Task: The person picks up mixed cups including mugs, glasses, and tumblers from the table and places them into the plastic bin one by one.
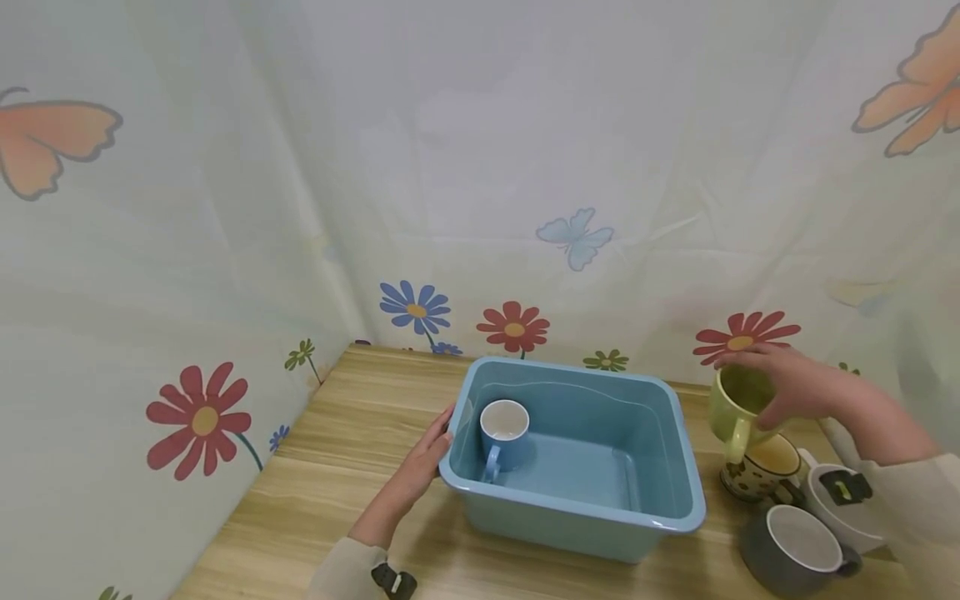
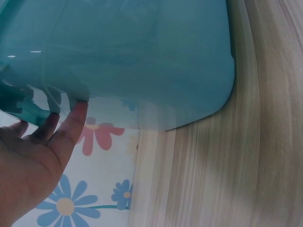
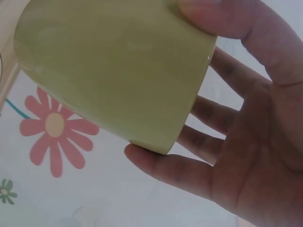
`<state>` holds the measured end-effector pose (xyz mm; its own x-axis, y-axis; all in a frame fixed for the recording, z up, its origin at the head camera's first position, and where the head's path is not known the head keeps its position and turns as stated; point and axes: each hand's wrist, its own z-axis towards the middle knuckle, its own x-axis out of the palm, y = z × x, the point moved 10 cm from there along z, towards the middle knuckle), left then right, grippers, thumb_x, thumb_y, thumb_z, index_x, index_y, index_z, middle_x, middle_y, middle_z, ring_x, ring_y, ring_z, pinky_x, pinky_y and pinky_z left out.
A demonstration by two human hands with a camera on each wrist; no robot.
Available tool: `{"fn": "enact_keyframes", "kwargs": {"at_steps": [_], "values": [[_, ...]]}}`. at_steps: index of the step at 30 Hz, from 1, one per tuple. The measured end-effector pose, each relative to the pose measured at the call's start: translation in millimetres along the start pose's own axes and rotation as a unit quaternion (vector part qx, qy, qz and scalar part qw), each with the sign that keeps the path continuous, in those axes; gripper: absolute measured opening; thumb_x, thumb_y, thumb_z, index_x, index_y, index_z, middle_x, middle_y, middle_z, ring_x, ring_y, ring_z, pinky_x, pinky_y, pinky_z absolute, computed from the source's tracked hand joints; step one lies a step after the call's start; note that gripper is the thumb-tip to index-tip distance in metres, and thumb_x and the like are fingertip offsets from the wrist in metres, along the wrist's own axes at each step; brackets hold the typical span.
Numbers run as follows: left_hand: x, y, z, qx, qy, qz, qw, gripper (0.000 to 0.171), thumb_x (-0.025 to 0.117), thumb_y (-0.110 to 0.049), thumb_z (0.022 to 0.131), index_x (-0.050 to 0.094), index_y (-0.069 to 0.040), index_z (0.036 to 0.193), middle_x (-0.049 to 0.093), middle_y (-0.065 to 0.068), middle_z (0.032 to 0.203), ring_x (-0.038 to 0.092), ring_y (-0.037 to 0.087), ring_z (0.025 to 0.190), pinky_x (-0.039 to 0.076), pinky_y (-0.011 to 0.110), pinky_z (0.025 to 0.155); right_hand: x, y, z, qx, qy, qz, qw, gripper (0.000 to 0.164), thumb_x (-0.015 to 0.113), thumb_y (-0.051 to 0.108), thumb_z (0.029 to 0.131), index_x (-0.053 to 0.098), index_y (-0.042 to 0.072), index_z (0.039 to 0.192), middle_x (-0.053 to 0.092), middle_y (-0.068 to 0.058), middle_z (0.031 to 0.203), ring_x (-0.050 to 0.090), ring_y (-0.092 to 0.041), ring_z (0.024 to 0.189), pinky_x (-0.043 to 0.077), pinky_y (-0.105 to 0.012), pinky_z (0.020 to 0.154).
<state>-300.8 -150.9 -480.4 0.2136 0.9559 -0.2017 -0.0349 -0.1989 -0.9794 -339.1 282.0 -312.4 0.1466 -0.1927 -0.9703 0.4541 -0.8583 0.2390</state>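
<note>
My right hand (image 1: 787, 383) grips a light green mug (image 1: 733, 408) by its rim, thumb on one side and fingers on the other. In the head view the mug hangs above a spotted mug (image 1: 757, 467), to the right of a blue plastic bin (image 1: 573, 521). The right wrist view shows the green mug's smooth wall (image 3: 113, 71) close up. My left hand (image 1: 420, 462) rests against the bin's left end; in the left wrist view its extended fingers (image 2: 68, 127) touch the outer wall just below the rim. Inside the bin, at its left, stands a blue mug (image 1: 505, 437) with a white interior.
A dark grey mug (image 1: 795, 550) and a whitish mug (image 1: 847, 508) stand beside the spotted mug at the right of the wooden table (image 1: 315, 492). Behind the table hangs a pale curtain (image 1: 465, 167) printed with flowers and butterflies, which also runs along the left.
</note>
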Motion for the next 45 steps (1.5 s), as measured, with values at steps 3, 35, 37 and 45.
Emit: {"fn": "enact_keyframes", "kwargs": {"at_steps": [3,35,37,45], "values": [[-0.1,0.8,-0.6,0.002,-0.002,-0.001,1.0,0.057,0.033,-0.028,0.11,0.022,-0.011,0.164,0.021,0.024,0.17,0.037,0.052,0.147,0.047,0.062,0.109,-3,8,0,-0.017,-0.008,-0.011,1.0,0.087,0.095,0.011,0.056,0.06,-0.002,0.134,0.057,-0.033,0.135,0.054,-0.054,0.118,0.055,-0.062,0.083],[-0.5,5.5,3.7,0.013,0.009,0.004,0.9999,0.058,0.032,-0.028,0.11,0.02,-0.011,0.164,0.021,0.025,0.169,0.04,0.052,0.146,0.05,0.059,0.107,-8,76,14,-0.089,-0.011,-0.01,0.996,0.082,0.094,0.016,0.061,0.064,0.011,0.137,0.063,-0.019,0.137,0.054,-0.046,0.128,0.055,-0.056,0.092],[-0.3,5.7,3.8,0.012,0.009,0.004,0.9999,0.058,0.032,-0.028,0.111,0.02,-0.012,0.164,0.021,0.025,0.169,0.039,0.051,0.146,0.05,0.059,0.107,-7,80,16,-0.089,-0.009,-0.006,0.996,0.083,0.095,0.019,0.061,0.064,0.012,0.137,0.062,-0.021,0.138,0.053,-0.047,0.127,0.054,-0.06,0.093],[-0.5,7.5,4.7,0.009,0.012,0.002,0.9999,0.058,0.032,-0.029,0.111,0.019,-0.011,0.164,0.021,0.025,0.169,0.041,0.05,0.145,0.051,0.056,0.106,-5,96,24,-0.104,-0.001,-0.007,0.995,0.081,0.097,0.026,0.061,0.065,0.017,0.136,0.062,-0.018,0.137,0.057,-0.041,0.12,0.055,-0.055,0.089]]}}
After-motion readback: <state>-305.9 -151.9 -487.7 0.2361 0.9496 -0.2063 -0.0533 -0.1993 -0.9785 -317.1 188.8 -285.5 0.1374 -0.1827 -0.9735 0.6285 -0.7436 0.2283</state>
